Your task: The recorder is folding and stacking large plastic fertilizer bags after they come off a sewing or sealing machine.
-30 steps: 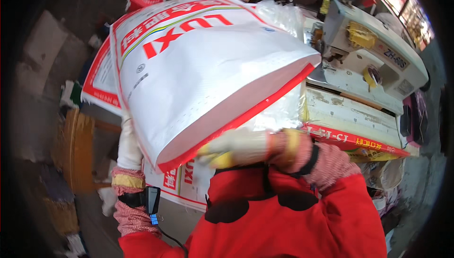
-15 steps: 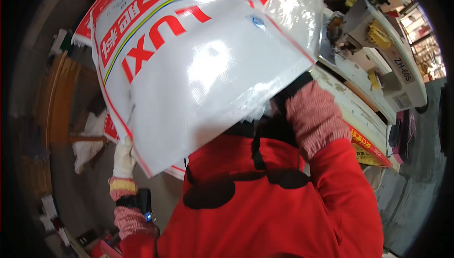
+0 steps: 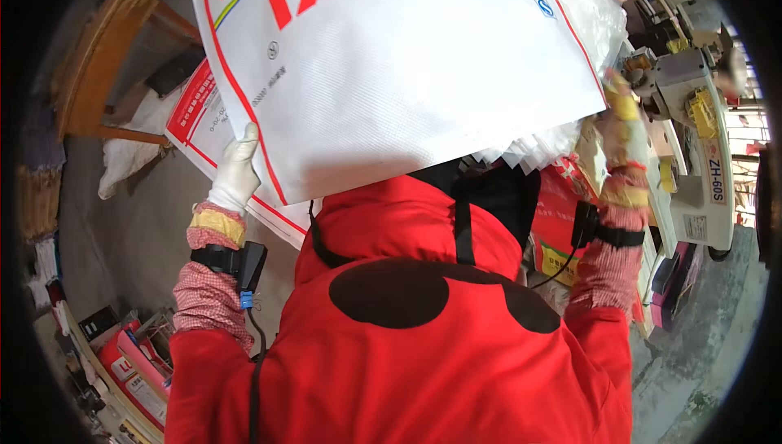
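A large white plastic sack (image 3: pixel 423 77) with red lettering and red border lines spreads across the top of the view in front of me. My left hand (image 3: pixel 236 173), in a white glove, grips its left edge near the lower corner, thumb on top. My right hand (image 3: pixel 626 130), in a yellow and white glove, is at the sack's right corner; its fingers are blurred, so its hold is unclear. Clear plastic film (image 3: pixel 599 8) bunches beyond the sack's right side, and more crinkled film (image 3: pixel 538 144) shows beneath the lower edge.
Another red and white sack (image 3: pixel 191 114) lies below on the left, near a wooden frame (image 3: pixel 106 45) and white cloth-like material (image 3: pixel 134 151). To the right stands a white sewing machine (image 3: pixel 700 159) on a bench. Red packaging (image 3: pixel 134 371) sits at the lower left.
The sack has shifted up and to the right in view. My right hand, earlier hidden behind the sack's lower right edge, now shows outside its right corner. My left hand keeps its grip.
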{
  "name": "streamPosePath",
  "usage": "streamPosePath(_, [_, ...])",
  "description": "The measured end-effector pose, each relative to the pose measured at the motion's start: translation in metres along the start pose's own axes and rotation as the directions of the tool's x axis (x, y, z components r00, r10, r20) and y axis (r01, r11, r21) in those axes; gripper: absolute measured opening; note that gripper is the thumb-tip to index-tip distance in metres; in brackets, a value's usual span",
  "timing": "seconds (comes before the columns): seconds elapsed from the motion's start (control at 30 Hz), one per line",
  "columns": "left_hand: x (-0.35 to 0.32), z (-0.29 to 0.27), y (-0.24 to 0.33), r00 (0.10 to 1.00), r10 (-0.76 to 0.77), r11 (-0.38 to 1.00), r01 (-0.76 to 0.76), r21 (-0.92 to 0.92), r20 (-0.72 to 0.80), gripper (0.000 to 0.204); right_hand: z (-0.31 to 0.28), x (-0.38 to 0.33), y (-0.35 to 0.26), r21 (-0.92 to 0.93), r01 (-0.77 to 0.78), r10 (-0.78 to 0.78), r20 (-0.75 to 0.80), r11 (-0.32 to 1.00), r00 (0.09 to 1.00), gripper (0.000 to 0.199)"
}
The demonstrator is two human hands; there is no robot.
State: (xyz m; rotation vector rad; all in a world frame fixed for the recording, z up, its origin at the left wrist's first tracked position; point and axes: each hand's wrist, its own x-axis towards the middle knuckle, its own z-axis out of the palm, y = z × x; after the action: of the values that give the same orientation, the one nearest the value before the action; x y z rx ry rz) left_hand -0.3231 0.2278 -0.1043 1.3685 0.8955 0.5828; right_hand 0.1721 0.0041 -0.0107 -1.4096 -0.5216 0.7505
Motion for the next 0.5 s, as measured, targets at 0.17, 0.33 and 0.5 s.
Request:
streamPosePath(0.17, [-0.035, -0.043, -0.065, 0.849, -0.267, 0.89, 0.399, 0.222, -0.456, 0.045, 0.049, -0.018, 0.024, -0.838, 0.246, -0.19, 0.174, 0.487, 0.966, 0.037])
streamPosePath(0.33, [-0.102, -0.052, -0.21, 0.767, -0.098, 0.735, 0.486, 0.474, -0.634, 0.042, 0.13, -0.093, 0.033, -0.689, 0.347, -0.192, 0.295, 0.636, 0.936, 0.04])
streamPosePath(0.5, [-0.191, -0.074, -0.288, 0.826, -0.24, 0.401, 0.563, 0.723, -0.51, 0.031, 0.244, -0.093, 0.077, -0.487, 0.679, -0.193, 0.717, 0.549, 0.67, 0.038])
